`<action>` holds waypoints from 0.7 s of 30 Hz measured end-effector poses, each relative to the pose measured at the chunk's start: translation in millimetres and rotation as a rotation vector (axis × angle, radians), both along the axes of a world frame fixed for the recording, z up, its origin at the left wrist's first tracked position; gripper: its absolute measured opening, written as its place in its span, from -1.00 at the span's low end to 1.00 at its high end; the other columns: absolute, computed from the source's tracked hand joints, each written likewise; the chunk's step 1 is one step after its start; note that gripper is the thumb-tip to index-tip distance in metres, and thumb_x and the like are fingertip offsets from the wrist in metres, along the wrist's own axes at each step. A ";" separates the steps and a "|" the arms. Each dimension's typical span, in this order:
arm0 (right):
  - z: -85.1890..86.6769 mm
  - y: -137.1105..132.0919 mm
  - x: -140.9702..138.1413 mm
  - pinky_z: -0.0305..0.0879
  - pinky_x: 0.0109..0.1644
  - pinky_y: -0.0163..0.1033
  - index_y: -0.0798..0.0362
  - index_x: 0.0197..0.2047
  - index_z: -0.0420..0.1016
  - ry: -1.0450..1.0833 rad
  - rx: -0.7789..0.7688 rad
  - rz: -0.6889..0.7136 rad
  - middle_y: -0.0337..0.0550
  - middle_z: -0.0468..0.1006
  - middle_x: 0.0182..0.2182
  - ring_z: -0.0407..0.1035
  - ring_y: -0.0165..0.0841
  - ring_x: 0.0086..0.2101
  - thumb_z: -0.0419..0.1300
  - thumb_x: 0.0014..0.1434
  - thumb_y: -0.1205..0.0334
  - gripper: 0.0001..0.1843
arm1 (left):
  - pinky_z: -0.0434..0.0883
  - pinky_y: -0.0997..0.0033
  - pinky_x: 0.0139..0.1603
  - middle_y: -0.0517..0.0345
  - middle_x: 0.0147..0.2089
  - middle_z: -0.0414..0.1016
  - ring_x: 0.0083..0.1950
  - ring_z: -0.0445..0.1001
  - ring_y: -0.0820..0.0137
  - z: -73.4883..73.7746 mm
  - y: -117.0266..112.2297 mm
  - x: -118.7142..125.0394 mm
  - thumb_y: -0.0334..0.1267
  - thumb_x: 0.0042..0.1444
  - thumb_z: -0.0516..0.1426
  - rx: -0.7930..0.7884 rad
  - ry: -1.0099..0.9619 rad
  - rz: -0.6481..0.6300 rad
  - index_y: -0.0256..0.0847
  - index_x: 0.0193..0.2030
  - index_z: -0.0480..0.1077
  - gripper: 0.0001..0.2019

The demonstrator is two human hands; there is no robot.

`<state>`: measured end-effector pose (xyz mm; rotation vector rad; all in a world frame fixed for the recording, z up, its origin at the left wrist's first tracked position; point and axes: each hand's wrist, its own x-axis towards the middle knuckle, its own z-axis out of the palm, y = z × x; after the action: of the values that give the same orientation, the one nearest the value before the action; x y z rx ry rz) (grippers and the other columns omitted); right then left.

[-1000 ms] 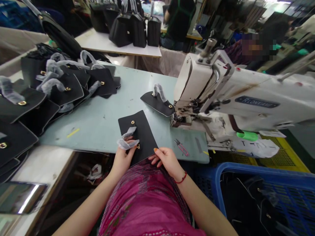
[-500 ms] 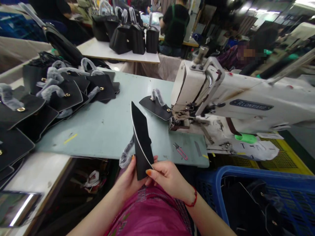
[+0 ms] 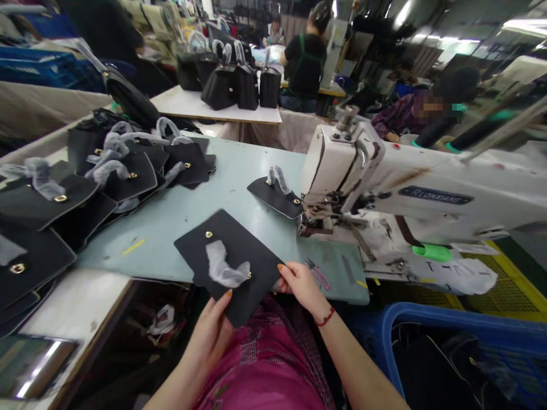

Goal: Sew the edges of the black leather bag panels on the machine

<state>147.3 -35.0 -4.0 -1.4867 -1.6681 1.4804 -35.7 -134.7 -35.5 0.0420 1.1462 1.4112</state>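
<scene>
Both my hands hold a black leather bag panel (image 3: 228,267) by its lower edges, just above the pale green table top (image 3: 171,233). Two gold studs sit on the panel, and a strap wrapped in clear plastic (image 3: 224,265) lies across it. My left hand (image 3: 207,341) grips the near edge from below. My right hand (image 3: 301,287) pinches the right corner. A second black panel (image 3: 273,197) with a wrapped strap lies next to the needle of the white sewing machine (image 3: 342,165). Pink-handled thread snips (image 3: 318,274) lie near my right hand.
A large overlapping pile of black panels (image 3: 123,176) covers the table's left side. A blue plastic crate (image 3: 410,312) holding dark pieces stands at lower right. Finished black handbags (image 3: 235,88) stand on a white table beyond, with a co-worker (image 3: 305,65) behind them.
The panel has swung down from nearly edge-on to almost flat, its face and wrapped strap now showing. It sits further left and is turned compared with a second ago.
</scene>
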 end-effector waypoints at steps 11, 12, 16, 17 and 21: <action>-32.1 -30.2 -42.1 0.18 0.28 0.07 0.11 0.21 0.33 -0.128 0.386 0.007 0.12 0.42 0.15 0.28 -0.08 0.17 0.12 0.29 0.07 -0.51 | 0.35 0.42 -0.36 0.10 -0.41 0.53 -0.39 0.42 0.36 -41.9 3.6 -6.7 0.03 -0.06 0.34 0.154 0.393 -0.232 -0.27 -0.35 0.54 -0.65; -33.4 -23.8 -46.8 0.21 0.24 0.06 0.10 0.13 0.40 -0.107 0.354 -0.040 0.12 0.48 0.08 0.34 -0.07 0.11 0.10 0.30 0.04 -0.57 | 0.31 0.44 -0.40 0.13 -0.48 0.47 -0.44 0.37 0.39 -40.8 5.9 -5.3 0.05 -0.08 0.34 0.161 0.429 -0.211 -0.26 -0.44 0.51 -0.64; -28.7 2.0 -56.6 0.31 0.11 -0.02 0.08 -0.08 0.51 0.099 0.192 -0.119 0.04 0.59 -0.10 0.45 -0.13 -0.06 0.12 0.28 -0.04 -0.63 | 0.20 0.47 -0.46 0.21 -0.60 0.32 -0.51 0.24 0.46 -37.0 12.9 -4.1 0.09 -0.11 0.34 0.182 0.436 -0.177 -0.24 -0.62 0.36 -0.56; -27.1 6.8 -56.9 0.32 0.10 -0.04 0.07 -0.12 0.52 0.168 0.140 -0.146 0.02 0.60 -0.12 0.46 -0.14 -0.07 0.13 0.27 -0.06 -0.63 | 0.21 0.47 -0.45 0.19 -0.57 0.36 -0.50 0.27 0.44 -36.5 14.3 -4.9 0.09 -0.10 0.33 0.189 0.410 -0.187 -0.24 -0.57 0.39 -0.58; -29.4 25.3 -52.2 0.42 -0.04 -0.09 0.02 -0.25 0.52 0.411 -0.098 -0.304 -0.07 0.62 -0.23 0.51 -0.17 -0.18 0.25 0.12 -0.07 -0.68 | 0.28 0.43 -0.45 0.12 -0.44 0.50 -0.48 0.37 0.39 -36.9 15.9 -9.9 0.13 -0.13 0.33 0.148 0.305 -0.220 -0.26 -0.35 0.50 -0.56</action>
<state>95.1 -9.8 -33.4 -1.3031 -1.0936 1.5804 -45.6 -118.7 -72.3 0.4883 1.2401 1.3177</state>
